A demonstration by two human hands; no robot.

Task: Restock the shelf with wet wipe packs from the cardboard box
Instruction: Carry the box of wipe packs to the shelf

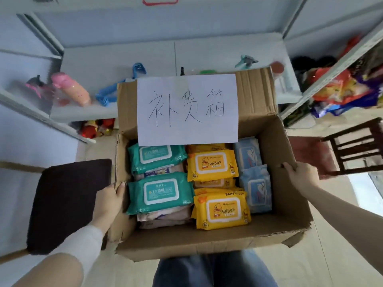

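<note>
Head view: cardboard box (207,241) open, centre frame, held in front of the shelf (116,59) across the upper half. Left hand (107,201) grips the box's left wall, thumb hooked over the rim. Right hand (298,172) has fingers curled over the right rim. Inside the box: teal packs (159,193) on the left, yellow packs (221,210) in the middle, pale blue packs (257,187) on the right. Handwritten paper sheet (186,108) on the far flap. Dark cushion (68,204) lower left, beside the box.
</note>
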